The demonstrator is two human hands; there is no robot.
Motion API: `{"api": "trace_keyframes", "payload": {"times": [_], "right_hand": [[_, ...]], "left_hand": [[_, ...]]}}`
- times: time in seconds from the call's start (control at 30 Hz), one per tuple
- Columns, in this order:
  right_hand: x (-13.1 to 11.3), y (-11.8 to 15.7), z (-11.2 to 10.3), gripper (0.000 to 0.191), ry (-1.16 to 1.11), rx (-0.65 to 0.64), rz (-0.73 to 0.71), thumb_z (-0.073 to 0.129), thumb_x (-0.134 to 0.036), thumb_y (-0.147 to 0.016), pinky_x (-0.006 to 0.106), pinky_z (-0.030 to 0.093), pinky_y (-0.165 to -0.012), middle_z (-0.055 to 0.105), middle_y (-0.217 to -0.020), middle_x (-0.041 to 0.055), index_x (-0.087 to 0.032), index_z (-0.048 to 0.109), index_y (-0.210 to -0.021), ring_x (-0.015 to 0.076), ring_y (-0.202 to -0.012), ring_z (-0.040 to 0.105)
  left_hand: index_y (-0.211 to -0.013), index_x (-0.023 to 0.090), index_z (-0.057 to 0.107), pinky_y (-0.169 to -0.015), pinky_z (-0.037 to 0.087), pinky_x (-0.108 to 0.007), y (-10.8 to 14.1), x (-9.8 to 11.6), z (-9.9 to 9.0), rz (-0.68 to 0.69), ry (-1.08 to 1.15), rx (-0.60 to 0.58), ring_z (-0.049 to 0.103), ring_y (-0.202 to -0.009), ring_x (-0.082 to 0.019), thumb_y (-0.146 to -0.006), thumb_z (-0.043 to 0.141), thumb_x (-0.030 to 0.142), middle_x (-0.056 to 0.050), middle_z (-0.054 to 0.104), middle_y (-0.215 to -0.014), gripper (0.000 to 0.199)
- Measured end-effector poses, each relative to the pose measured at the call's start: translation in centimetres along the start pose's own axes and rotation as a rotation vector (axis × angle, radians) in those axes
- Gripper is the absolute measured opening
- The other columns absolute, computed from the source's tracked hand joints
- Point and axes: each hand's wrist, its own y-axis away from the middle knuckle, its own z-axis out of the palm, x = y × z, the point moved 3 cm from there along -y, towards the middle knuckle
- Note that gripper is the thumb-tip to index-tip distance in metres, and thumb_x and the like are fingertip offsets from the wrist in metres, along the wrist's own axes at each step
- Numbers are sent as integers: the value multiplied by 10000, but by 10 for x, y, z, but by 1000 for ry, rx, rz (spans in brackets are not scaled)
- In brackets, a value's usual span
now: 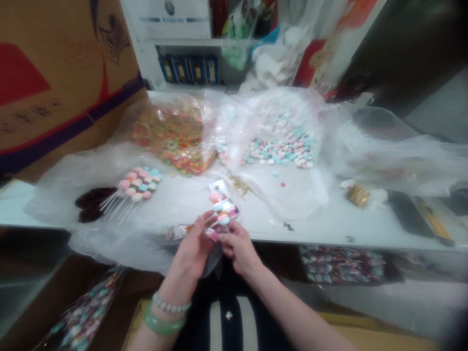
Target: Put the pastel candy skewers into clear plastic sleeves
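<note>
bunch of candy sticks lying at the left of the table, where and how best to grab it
Probably best by the white sticks, just below the candies, with the left hand coming from the front edge of the table: the bare ends fan out that way, while candies cover the far ends.

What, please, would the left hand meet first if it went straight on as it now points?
The left hand would probably first meet the pink-and-blue marshmallow skewer just ahead of it, though depth is unclear.
</note>
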Motion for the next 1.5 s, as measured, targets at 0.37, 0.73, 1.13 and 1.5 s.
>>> {"api": "trace_keyframes", "payload": {"times": [0.37, 0.73, 1.13, 1.5], "right_hand": [[-4, -6, -20, 282, -47, 100, 88, 655, -152, -519, 157, 103, -348, 453, -494, -98, -200, 430, -681, 16, -357, 284], [-13, -3, -25, 280, 98, 64, -133, 693, -379, -709, 181, 171, -367, 602, -689, -42, -188, 490, -744, 15, -385, 288], [-7, -1, -5, 316, 65, -2, -55, 752, -239, -559, 251, 433, -591, 576, -654, -58, -192, 554, -801, 112, -580, 513], [-15, -11, -19, 214, 183, 173, -227, 672, -234, -600, 239, 405, -583, 524, -621, -74, -202, 494, -715, 110, -596, 480]], "left_hand": [[-1081, 150, 697, -757, 586, -370, 2, 11, -18, 14, -272, -31, 686, -857, -236, -701, 827, 416, -122, 680, -1131, 481], [-772, 112, 640, -450, 534, -278, 1, 34, -31, 273, -280, 429, 645, -550, -187, -731, 731, 219, -42, 680, -659, 147], [-691, 150, 589, -470, 466, -233, -6, 0, -22, 330, -288, 353, 554, -461, -119, -553, 855, 366, 16, 626, -573, 369], [-828, 78, 697, -512, 553, -262, 4, -7, -2, -10, -254, 188, 651, -583, -172, -692, 786, 184, -94, 717, -740, 193]]}}
